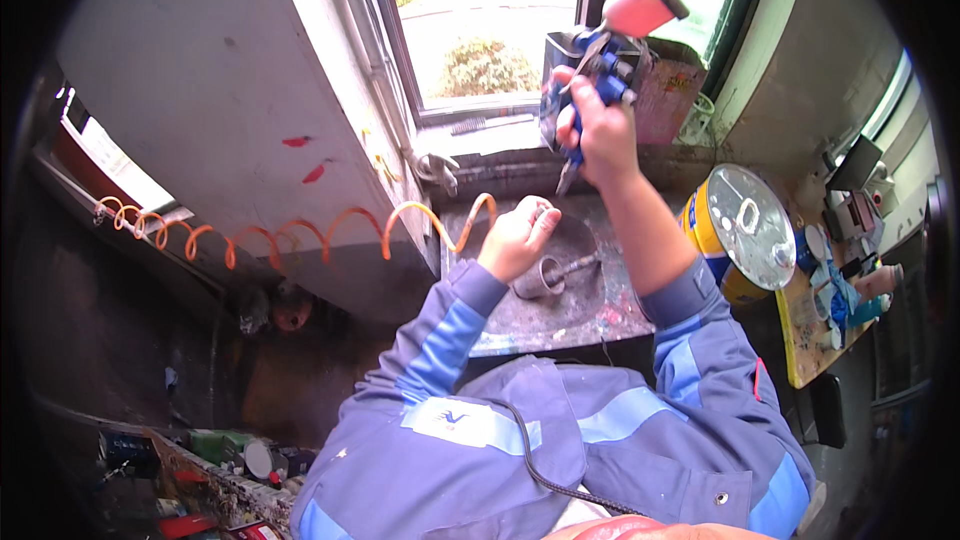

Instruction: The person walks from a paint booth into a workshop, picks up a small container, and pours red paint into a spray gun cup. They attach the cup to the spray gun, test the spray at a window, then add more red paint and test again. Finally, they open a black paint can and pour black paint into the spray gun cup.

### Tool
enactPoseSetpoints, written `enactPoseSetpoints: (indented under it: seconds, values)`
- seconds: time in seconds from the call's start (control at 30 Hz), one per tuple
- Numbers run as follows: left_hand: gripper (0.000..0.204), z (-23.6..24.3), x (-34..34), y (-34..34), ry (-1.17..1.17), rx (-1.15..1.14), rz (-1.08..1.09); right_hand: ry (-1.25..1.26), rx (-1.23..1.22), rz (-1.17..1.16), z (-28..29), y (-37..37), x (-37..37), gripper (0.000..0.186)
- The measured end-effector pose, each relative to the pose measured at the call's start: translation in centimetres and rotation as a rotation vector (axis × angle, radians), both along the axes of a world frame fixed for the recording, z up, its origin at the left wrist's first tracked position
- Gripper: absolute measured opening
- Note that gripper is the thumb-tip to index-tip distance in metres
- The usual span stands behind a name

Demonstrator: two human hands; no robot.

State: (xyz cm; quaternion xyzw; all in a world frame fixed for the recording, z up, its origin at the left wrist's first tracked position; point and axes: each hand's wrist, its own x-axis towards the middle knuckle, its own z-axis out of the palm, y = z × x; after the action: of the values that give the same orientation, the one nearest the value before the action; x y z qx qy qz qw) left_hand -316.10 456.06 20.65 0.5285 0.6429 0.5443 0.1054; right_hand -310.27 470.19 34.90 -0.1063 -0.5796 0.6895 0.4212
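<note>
My right hand is wrapped round the handle of a blue spray gun, raised in front of the window. A cup of pinkish-red paint with a dark lid sits tilted on top of the gun. Lower and to the left, my left hand is closed at the end of a coiled orange air hose; its fingers hide the hose end. The gun's lower tip points down toward that hand, apart from it. Beneath both hands, a grey cup with a stick-like tool lies in a paint-stained basin.
A tap stands at the basin's far left corner. A brush and a stained container are on the windowsill. To the right are a large yellow-and-blue drum and a cluttered table. Cans and boxes sit lower left.
</note>
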Motion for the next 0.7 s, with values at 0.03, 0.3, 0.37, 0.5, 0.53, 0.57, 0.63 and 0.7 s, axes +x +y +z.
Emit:
enactPoseSetpoints:
  seconds: [0.03,0.3,0.37,0.5,0.53,0.57,0.63,0.7]
  values:
    - [0.04,-3.0,-0.6,0.7,0.106,-0.271,0.09,-0.036,0.054,-0.04,-0.1,1.2,0.1,0.027]
    - [0.045,-24.1,-4.0,2.0,0.336,-1.169,0.197,-0.329,0.06,0.023,-9.8,1.6,6.6,0.023]
    - [0.04,-24.3,-4.9,1.3,0.515,-1.274,0.068,-0.374,0.032,0.077,-12.6,1.0,8.9,0.028]
    - [0.037,-18.1,-7.0,2.2,0.547,-1.177,0.059,-0.552,-0.039,0.112,-17.1,-0.1,13.8,0.034]
    - [0.04,-15.5,-7.6,3.2,0.489,-1.153,0.018,-0.599,-0.067,0.141,-17.9,-0.3,15.1,0.034]
    - [0.043,-12.8,-7.6,4.0,0.378,-0.835,0.055,-0.659,-0.094,0.172,-18.6,-0.4,16.4,0.034]
    - [0.056,-7.3,-6.3,5.3,-0.256,-0.253,-0.143,-0.63,-0.084,0.159,-20.0,-1.3,17.8,0.032]
    - [0.075,-1.9,-4.5,5.1,-0.072,0.014,-0.504,-0.693,-0.049,0.2,-20.4,-1.7,19.1,0.035]
